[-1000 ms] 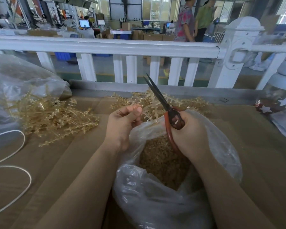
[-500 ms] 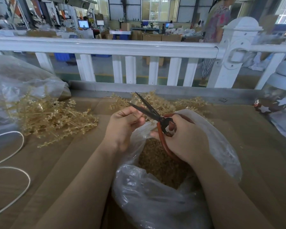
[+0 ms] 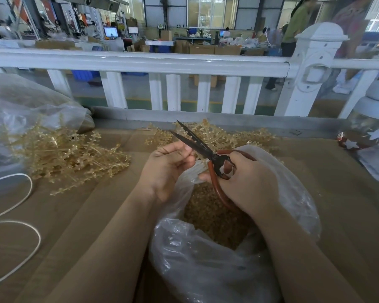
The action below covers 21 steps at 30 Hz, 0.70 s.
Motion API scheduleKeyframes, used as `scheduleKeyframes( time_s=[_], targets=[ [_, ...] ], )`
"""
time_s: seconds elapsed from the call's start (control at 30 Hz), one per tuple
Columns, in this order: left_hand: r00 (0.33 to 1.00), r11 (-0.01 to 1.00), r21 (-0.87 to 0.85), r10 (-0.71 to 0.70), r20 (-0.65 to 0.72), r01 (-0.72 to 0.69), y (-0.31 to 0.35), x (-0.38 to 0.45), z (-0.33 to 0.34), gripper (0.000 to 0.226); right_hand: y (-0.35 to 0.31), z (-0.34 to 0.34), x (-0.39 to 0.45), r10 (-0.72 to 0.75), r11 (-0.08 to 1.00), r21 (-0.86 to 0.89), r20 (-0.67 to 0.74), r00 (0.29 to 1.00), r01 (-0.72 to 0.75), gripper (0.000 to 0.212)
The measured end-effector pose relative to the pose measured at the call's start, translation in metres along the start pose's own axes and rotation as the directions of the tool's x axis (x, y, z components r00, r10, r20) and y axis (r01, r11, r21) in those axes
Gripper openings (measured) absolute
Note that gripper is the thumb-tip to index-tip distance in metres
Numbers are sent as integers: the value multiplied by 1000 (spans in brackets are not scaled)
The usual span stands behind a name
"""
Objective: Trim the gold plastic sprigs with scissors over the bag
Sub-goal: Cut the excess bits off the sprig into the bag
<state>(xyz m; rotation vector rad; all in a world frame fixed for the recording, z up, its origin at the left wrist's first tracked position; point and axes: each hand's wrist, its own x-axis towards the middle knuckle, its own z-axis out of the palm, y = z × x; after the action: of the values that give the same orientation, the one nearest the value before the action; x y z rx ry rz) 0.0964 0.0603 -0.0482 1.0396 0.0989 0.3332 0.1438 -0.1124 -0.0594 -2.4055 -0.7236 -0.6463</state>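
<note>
1. Left hand [image 3: 170, 169], at 9 o'clock of the scissors [image 3: 202, 149]: fingers curled, pinching a pale sprig [image 3: 200, 166] just under the blades.
2. Right hand [image 3: 247, 184], at 3 o'clock: gripping the red handles, blades parted in a narrow V pointing toward 11 o'clock.
3. Both held above the mouth of the clear plastic bag [image 3: 206, 270] with gold trimmings [image 3: 212, 215] inside.
4. Heap of gold sprigs [image 3: 70, 156] at 9 o'clock on the cardboard-covered table [image 3: 337, 193]; second heap [image 3: 219, 134] at 12 o'clock behind the blades.
5. White cord [image 3: 34, 241] looped at 8 o'clock; white railing [image 3: 140, 62] across the far edge.
</note>
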Motion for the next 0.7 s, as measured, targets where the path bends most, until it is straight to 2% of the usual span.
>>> scheduleKeyframes(
  time_s=[0.1, 0.2, 0.3, 0.53, 0.7],
  targets=[
    [1000, 1000, 2, 1, 19, -1, 0, 0, -1, 10, 0, 0, 1, -4, 1000, 1, 11, 1000, 4, 84],
    [999, 1000, 11, 15, 33, -16, 0, 0, -1, 5, 0, -2, 1, -12, 1000, -2, 18, 1000, 12, 65],
    [997, 995, 83, 44, 61, -49, -1, 0, -2, 6, 1, -4, 1, -16, 999, -31, 50, 999, 17, 71],
    [990, 980, 172, 84, 112, -103, -1, -2, 0, 6, 5, -2, 1, -12, 998, -64, 66, 998, 16, 52],
    [978, 937, 282, 186, 98, -207, -1, -3, 3, 12, 7, -1, 1, 11, 997, -71, 63, 998, -6, 55]
  ],
)
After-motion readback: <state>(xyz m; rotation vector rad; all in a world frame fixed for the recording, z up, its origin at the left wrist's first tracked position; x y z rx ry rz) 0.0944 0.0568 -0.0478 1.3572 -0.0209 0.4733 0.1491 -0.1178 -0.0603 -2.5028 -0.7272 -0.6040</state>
